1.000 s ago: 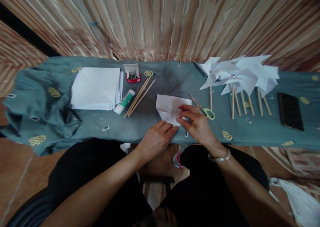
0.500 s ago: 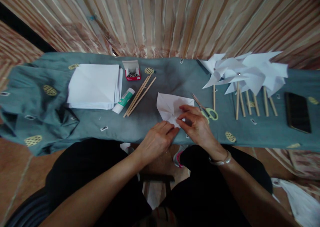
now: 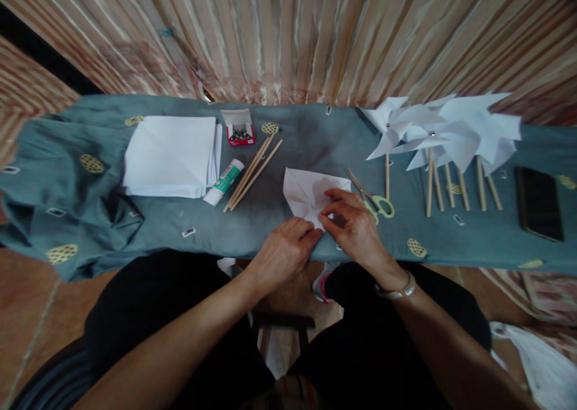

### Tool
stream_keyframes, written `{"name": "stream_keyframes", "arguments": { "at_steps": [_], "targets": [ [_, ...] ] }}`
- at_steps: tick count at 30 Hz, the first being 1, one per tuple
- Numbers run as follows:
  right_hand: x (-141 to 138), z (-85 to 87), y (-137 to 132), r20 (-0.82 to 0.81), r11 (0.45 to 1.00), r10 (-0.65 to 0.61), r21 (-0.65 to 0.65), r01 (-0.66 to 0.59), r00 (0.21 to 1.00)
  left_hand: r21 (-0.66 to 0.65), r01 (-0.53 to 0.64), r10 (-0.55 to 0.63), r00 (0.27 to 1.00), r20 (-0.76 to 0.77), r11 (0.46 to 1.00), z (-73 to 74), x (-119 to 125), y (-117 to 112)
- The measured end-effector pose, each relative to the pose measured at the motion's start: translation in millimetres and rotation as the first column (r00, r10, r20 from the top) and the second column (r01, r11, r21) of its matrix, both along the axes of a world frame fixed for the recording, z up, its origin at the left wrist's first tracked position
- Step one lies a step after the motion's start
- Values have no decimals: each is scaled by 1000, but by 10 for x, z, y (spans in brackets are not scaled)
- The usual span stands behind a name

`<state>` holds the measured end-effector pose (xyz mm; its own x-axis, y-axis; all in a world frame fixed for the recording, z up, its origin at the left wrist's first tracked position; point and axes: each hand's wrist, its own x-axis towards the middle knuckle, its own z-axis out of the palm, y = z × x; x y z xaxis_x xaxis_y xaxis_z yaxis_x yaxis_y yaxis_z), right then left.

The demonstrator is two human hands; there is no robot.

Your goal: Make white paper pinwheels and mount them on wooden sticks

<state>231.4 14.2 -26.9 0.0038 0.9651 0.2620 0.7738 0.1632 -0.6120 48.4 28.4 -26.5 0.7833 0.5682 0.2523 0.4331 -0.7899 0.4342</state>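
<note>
Left hand (image 3: 286, 244) rests on the near edge of a creased sheet (image 3: 300, 187), its grip unclear; right hand (image 3: 354, 220) pinches the sheet. Along the grey-green cloth (image 3: 234, 235): paper stack (image 3: 171, 154), sticks (image 3: 256, 175), sheet mid-table, scissors (image 3: 370, 198), pinwheels (image 3: 426, 136), phone (image 3: 540, 202). Pleated curtain (image 3: 288, 37) behind, tiled floor (image 3: 63, 314) below.

Domestic-looking interior, most likely a home, of uncertain room. Indicated by a long pleated curtain (image 3: 293, 43) beyond the left hand (image 3: 283, 247) and right hand (image 3: 354, 220); by a printed, bedding-like cloth (image 3: 148, 229), spread beyond both hands and rumpled far to the left of the left hand; by a tiled floor (image 3: 22, 296), below and to the left of the same hand. Suggestive of home handicraft: paper pinwheels (image 3: 478, 121) beyond and right of the right hand.
</note>
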Motion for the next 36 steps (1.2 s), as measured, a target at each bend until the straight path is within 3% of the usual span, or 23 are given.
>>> {"name": "stream_keyframes", "arguments": {
  "at_steps": [8, 29, 36],
  "targets": [
    [10, -7, -9, 12, 1000, -24, 6, 24, 1000, 5, -1, 1, 1000, 23, 1000, 13, -1, 3],
    [-9, -1, -30, 44, 995, 79, 56, -82, 996, 121, 3, 2, 999, -43, 993, -30, 18, -24],
    [-17, 4, -40, 62, 992, 91, 84, -96, 994, 102, 4, -2, 1000, -28, 995, -13, 18, -11]
  ]
}}
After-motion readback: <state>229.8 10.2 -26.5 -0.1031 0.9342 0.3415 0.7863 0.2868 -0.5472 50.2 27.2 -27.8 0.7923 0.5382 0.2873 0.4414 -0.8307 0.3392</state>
